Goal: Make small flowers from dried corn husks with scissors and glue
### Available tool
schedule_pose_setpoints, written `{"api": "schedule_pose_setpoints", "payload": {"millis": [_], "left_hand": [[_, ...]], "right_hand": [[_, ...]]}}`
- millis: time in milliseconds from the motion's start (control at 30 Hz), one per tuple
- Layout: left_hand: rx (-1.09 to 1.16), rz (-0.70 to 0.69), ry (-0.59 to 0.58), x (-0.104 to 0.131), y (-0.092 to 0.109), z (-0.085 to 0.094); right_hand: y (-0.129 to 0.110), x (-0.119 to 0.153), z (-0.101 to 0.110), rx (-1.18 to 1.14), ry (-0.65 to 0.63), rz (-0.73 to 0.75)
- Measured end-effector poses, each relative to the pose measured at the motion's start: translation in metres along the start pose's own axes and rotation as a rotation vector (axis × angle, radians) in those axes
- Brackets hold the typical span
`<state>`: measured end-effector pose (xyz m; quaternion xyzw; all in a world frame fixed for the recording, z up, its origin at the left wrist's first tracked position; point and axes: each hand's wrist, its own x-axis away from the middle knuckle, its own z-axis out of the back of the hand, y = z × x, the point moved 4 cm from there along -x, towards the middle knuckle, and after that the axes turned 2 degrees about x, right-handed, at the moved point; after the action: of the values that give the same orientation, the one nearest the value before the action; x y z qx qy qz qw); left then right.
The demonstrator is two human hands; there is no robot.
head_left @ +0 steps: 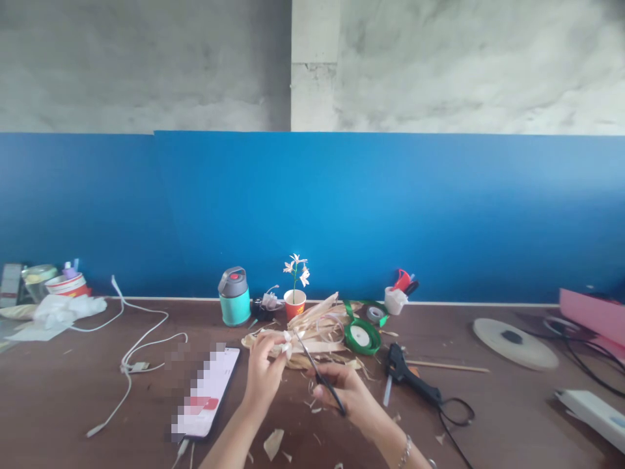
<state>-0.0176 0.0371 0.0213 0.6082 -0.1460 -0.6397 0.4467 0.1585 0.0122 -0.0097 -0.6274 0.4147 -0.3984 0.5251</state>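
My left hand [266,365] pinches a small whitish petal-like piece [287,344] between thumb and fingertips. My right hand [349,394] is closed around slim, dark-handled scissors [322,380], seen nearly edge-on. Their metal tip points up and left, close to the pale piece; whether the blades touch it I cannot tell. Just behind both hands lies a loose heap of dry, straw-coloured husk strips [317,326]. Behind that heap, a red paper cup [295,306] holds a green stem with several pale flowers [295,264]. Husk scraps [273,444] are scattered on the table below my hands.
A phone [215,394] lies left, near white cables [127,358]. Behind stands a teal flask [235,303]. Rightward are a green ribbon roll [362,337], a black glue gun [413,376], a thin stick [454,367] and a round lid [515,343]. A blue partition [312,202] bounds the back.
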Motion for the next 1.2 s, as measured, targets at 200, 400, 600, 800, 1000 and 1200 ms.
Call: {"api": "schedule_pose_setpoints", "payload": {"millis": [200,400,600,800,1000,1200], "left_hand": [[-0.010,-0.015,0.018,-0.0012,0.0017,0.0010],[-0.019,-0.008,0.009,-0.0007,-0.0013,0.0006],[-0.017,-0.032,-0.012,-0.0026,-0.0017,0.0000],[-0.046,-0.110,-0.036,-0.0021,0.0039,0.0005],[-0.062,-0.107,-0.054,-0.0013,0.0029,-0.0006],[-0.064,-0.091,-0.054,-0.0026,0.0034,-0.0006]], "right_hand": [[-0.0047,0.0016,-0.0011,0.031,0.005,-0.005],[-0.0047,0.0014,0.0001,0.020,0.020,0.010],[-0.0023,0.0003,0.0008,0.009,0.012,0.013],[0.0012,-0.0010,0.0020,0.047,0.003,-0.003],[-0.0015,0.0007,0.0019,0.045,0.010,0.008],[-0.0034,0.0008,0.0020,0.043,0.032,0.016]]}}
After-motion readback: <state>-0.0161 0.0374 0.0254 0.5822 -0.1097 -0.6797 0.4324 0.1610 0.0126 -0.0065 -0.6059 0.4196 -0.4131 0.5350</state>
